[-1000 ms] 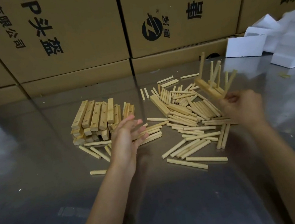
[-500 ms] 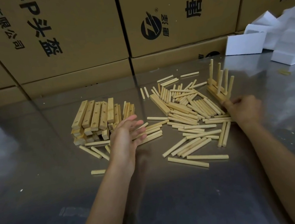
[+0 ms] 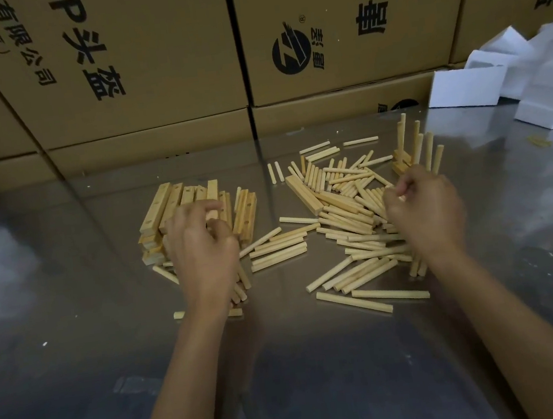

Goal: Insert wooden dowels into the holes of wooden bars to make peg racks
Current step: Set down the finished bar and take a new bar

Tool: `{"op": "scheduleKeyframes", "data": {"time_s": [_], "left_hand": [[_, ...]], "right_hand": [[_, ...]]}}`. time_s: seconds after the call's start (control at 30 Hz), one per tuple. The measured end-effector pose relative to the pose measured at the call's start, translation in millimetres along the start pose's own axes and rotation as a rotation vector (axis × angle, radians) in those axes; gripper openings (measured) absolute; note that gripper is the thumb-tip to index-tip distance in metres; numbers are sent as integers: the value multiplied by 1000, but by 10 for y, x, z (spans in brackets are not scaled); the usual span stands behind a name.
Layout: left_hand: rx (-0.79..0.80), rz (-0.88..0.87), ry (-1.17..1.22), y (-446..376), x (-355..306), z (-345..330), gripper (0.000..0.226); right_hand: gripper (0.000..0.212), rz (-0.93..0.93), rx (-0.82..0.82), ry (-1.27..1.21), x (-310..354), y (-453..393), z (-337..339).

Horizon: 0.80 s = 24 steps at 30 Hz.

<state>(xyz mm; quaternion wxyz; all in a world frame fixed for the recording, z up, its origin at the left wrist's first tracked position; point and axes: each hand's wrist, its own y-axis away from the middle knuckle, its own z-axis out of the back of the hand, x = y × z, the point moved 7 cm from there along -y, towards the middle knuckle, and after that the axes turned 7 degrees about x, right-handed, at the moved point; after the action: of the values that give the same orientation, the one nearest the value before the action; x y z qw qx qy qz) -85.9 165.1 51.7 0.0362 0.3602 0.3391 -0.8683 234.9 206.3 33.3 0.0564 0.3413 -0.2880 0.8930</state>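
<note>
1. Left hand (image 3: 204,252) is over the stack of drilled bars (image 3: 172,211), fingers curled; can't tell if it's gripping one.
2. Right hand (image 3: 423,209) sits on the loose dowels (image 3: 346,201), fingers curled; grip unclear.
3. Finished peg rack (image 3: 413,152) stands just behind it.
4. Shiny metal table (image 3: 76,335), cardboard boxes (image 3: 147,51) with black Chinese print behind.

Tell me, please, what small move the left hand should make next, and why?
Probably lift one bar off the stack of drilled bars: the left hand hovers curled over it, a finished rack stands aside, and the right hand reaches into the loose dowels.
</note>
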Motion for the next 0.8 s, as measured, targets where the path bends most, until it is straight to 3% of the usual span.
{"op": "scheduleKeyframes", "data": {"time_s": [0.1, 0.23, 0.43, 0.53, 0.7, 0.8], "left_hand": [[-115, 91, -228, -45, 199, 167, 34], [-76, 268, -343, -77, 529, 215, 47], [-141, 227, -388, -89, 535, 223, 31], [-191, 171, -301, -87, 451, 270, 26], [-280, -7, 115, -67, 158, 387, 23], [-226, -116, 298, -23, -59, 297, 20]], "right_hand": [[12, 155, 112, 14, 366, 223, -227], [17, 249, 221, 49, 576, 407, -414], [20, 232, 233, 46, 561, 406, -419], [19, 228, 238, 29, 568, 413, -428], [20, 226, 291, -67, 630, 468, -483], [17, 127, 425, -305, 652, 500, -556]]}}
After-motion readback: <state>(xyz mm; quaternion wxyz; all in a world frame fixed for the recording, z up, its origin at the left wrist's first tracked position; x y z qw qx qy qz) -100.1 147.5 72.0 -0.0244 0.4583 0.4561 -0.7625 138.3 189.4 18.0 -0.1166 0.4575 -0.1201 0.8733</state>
